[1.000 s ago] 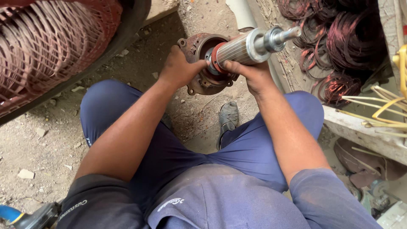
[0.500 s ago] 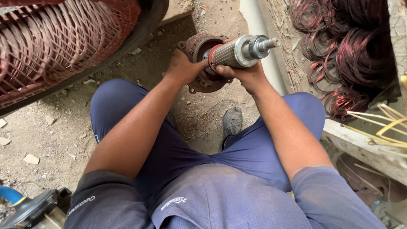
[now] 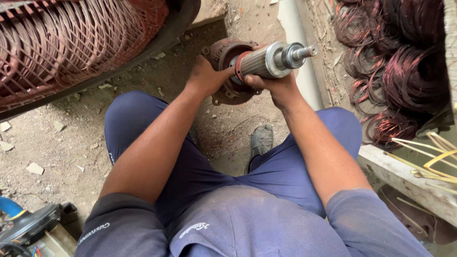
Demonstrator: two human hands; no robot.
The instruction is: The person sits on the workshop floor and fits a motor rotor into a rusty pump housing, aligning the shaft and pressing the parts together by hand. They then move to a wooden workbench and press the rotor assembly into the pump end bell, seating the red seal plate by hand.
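Left hand (image 3: 205, 76) grips the rusty end bell (image 3: 227, 57); right hand (image 3: 276, 88) closes under the motor rotor (image 3: 266, 61), copper coils (image 3: 404, 76) near.

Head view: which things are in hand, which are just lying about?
In hand:
- rotor with shaft, right hand gripping it from below
- rusty end cover, left hand on it

Lying about:
- copper wire coils
- large wound stator
- white pipe
- yellow strips
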